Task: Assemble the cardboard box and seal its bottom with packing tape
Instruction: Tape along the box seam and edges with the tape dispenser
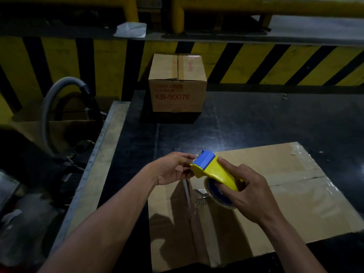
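A brown cardboard box (285, 196) lies on the dark table, its flaps closed along a seam with shiny clear tape on them. Above its left part my right hand (249, 192) grips a yellow and blue tape dispenser (211, 170) with a roll of clear tape (218, 196) underneath. My left hand (173, 167) pinches the loose tape end at the dispenser's blue cutter head. A strip of tape (188, 196) hangs down from there to the box.
A closed carton printed KB-9007E (177, 85) stands at the back of the dark table (256, 123). A cardboard-lined metal edge (98, 160) runs along the left. A grey hose (57, 107) loops beyond it. A yellow-black striped barrier (275, 62) backs the table.
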{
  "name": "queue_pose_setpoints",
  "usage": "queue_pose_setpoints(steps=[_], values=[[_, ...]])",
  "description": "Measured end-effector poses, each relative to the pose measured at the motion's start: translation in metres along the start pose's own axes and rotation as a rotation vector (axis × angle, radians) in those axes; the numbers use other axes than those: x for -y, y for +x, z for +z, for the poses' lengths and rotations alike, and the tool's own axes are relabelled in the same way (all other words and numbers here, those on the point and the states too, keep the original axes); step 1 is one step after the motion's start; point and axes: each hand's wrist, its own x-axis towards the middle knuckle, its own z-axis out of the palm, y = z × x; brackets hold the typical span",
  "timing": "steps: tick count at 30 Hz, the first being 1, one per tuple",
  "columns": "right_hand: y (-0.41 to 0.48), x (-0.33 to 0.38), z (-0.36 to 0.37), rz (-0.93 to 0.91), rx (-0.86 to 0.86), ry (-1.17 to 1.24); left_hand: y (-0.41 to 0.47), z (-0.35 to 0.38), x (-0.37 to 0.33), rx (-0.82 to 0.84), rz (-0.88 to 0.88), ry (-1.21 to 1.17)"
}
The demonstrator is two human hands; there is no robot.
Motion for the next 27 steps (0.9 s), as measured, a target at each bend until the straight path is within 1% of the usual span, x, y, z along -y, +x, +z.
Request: queue_pose_setpoints(steps=[6,8,11,15,19,23,27], values=[[0.000,0.002,-0.002,0.016,0.025,-0.003,0.000,-0.002,-0.007,-0.035,-0.076,-0.100],[0.000,0.002,-0.002,0.019,0.034,0.002,0.002,-0.004,-0.008,-0.026,-0.095,-0.087],[0.001,0.003,-0.002,0.025,0.038,-0.003,0.005,-0.006,-0.007,-0.010,-0.069,0.072],[0.000,0.008,-0.002,0.031,0.051,-0.007,0.007,-0.008,-0.010,-0.010,-0.044,0.178],[-0.005,0.021,0.004,0.063,0.025,-0.086,0.013,-0.008,-0.021,-0.112,0.007,0.429],[-0.012,0.040,0.011,0.137,-0.017,-0.133,0.021,0.003,-0.032,-0.151,0.073,0.558],[-0.026,0.051,0.013,0.240,-0.020,-0.098,0.028,-0.009,-0.045,-0.176,0.115,0.613]])
